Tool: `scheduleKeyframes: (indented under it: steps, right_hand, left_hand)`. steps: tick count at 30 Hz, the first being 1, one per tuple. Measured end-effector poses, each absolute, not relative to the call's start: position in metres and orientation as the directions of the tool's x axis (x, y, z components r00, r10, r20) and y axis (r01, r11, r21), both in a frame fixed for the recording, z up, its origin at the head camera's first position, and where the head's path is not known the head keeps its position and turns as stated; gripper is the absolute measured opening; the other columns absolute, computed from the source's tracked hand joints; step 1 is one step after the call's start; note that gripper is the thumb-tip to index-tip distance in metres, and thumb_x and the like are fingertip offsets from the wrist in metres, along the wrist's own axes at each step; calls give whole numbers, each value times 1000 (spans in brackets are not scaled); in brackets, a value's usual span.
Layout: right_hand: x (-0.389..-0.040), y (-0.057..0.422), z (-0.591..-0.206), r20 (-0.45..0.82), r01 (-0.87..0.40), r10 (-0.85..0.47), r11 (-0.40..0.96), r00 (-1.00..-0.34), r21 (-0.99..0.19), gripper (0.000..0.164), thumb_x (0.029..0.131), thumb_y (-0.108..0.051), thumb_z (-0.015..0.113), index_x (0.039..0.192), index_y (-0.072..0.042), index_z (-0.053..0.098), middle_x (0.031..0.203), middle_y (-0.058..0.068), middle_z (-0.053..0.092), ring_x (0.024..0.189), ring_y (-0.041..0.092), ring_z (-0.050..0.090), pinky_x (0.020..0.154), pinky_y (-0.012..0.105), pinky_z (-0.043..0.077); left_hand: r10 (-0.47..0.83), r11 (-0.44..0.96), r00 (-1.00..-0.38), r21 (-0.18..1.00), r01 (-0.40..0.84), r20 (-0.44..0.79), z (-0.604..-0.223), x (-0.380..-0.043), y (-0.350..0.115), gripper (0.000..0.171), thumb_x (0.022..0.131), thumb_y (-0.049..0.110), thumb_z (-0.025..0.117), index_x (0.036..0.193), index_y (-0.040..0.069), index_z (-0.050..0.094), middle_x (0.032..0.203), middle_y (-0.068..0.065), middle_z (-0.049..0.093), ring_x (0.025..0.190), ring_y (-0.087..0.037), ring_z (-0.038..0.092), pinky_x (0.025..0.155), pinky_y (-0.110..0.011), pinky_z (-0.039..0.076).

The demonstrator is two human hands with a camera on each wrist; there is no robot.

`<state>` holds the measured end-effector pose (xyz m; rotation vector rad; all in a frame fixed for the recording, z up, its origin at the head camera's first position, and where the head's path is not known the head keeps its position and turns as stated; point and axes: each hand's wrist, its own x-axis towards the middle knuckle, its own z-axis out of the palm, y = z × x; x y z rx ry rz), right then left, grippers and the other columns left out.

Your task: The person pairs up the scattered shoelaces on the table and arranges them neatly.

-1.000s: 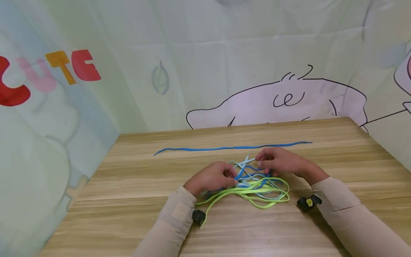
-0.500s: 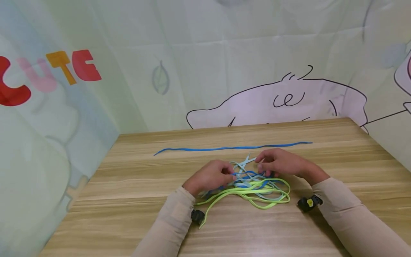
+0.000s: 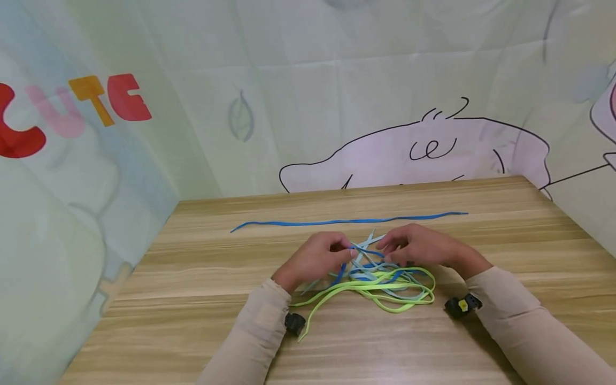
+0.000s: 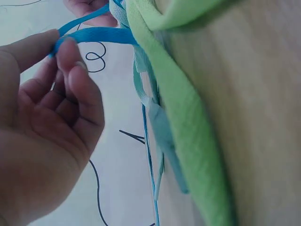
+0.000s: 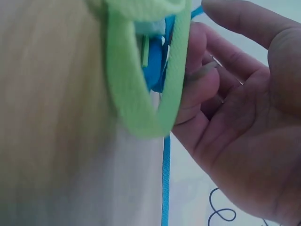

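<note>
My left hand (image 3: pixel 315 259) pinches a loop of blue shoelace (image 4: pixel 103 36) between thumb and fingertip, raised over a tangled pile. Fingers curled, my right hand (image 3: pixel 425 246) holds the same blue lace at the pile's far right side; its thumb tip meets the strand in the right wrist view. Pale blue shoelace (image 3: pixel 366 244) crosses itself between the hands and winds through the heap. Neon green shoelace (image 3: pixel 332 289) lies in long loops along the near side, one end trailing left. The lower part of the blue strand is hidden in the tangle.
A separate blue shoelace (image 3: pixel 308 223) lies stretched out across the wooden table (image 3: pixel 192 321), beyond the pile. Printed cloth (image 3: pixel 298 107) hangs behind and to the left of the table. Both wrists wear a black camera strap.
My left hand has risen slightly away from me, lifting the blue loop higher out of the pile. My right hand has shifted a little left toward it.
</note>
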<state>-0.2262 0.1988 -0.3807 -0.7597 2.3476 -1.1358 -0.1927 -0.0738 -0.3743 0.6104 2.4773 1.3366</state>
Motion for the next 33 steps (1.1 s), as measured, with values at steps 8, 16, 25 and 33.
scheduleKeyframes:
  steps: [8, 16, 25, 33]
  right_hand:
    - [-222, 193, -378, -142, -314, -642, 542, -754, -780, 33, 92, -19, 72, 122, -6, 68, 84, 4, 65, 70, 20, 58, 62, 30, 48]
    - [-216, 191, -366, 32, -372, -529, 551, -848, -747, 18, 92, -13, 71, 107, -4, 68, 81, 2, 63, 77, 21, 58, 68, 33, 48]
    - [-211, 192, -352, 168, -418, -459, 523, -873, -743, 15, 96, -23, 69, 105, -11, 71, 88, 3, 66, 78, 23, 60, 68, 34, 52]
    - [-204, 197, -338, 155, -407, -467, 507, -871, -760, 17, 98, -25, 66, 108, -12, 71, 85, 4, 66, 73, 26, 59, 60, 31, 51]
  left_hand:
    - [432, 439, -899, 855, 276, 69, -376, -195, -79, 22, 100, 29, 64, 103, 8, 70, 91, -4, 66, 77, -20, 62, 71, -36, 54]
    - [353, 414, -931, 877, 245, 94, -372, -198, -89, 22, 101, 32, 63, 103, 11, 68, 89, -5, 64, 78, -24, 63, 76, -43, 57]
    - [283, 335, -950, 915, 227, 132, -369, -203, -99, 27, 99, 39, 65, 102, 12, 69, 85, -8, 61, 73, -23, 59, 79, -51, 55]
    - [252, 254, -939, 920, 297, 234, -363, -205, -109, 24, 96, 36, 69, 97, 12, 70, 87, -10, 61, 76, -24, 57, 76, -53, 52]
